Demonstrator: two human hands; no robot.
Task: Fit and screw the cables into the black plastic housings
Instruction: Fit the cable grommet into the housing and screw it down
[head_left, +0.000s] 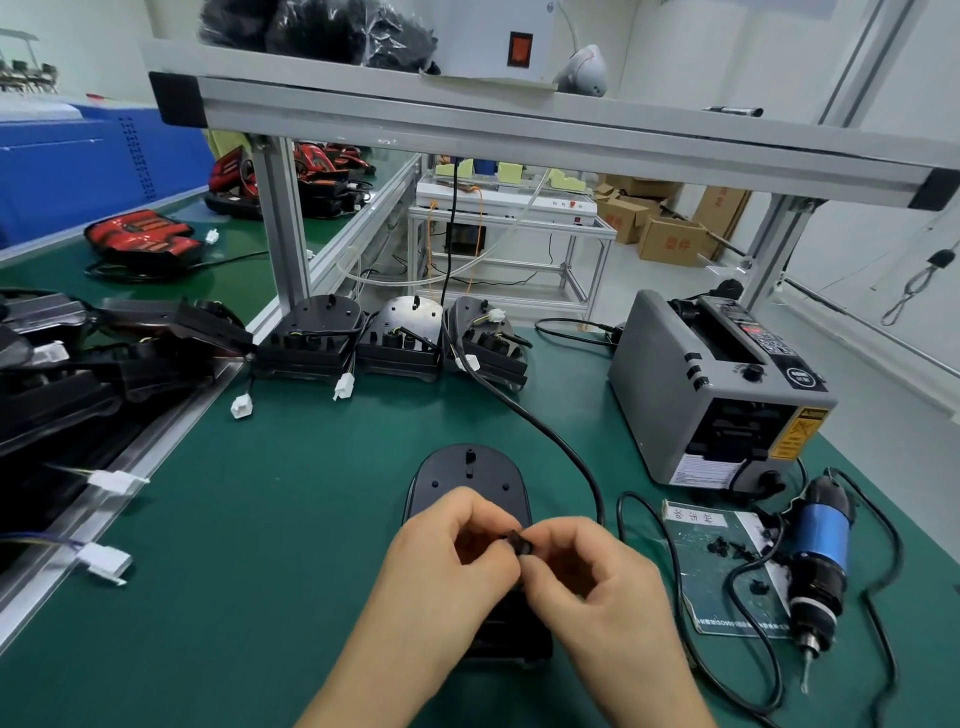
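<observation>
While my left hand (441, 556) and right hand (592, 577) both pinch a small black fitting (516, 542), the black housing (467, 475) lies beneath them.

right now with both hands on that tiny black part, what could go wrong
1. The tiny black part, pinched between the left hand and right hand, could slip and vanish against the black housing below.
2. The cable running up to the right hand might snag when reaching for the screwdriver.
3. That reach could scatter the loose black bits beside it.
</observation>
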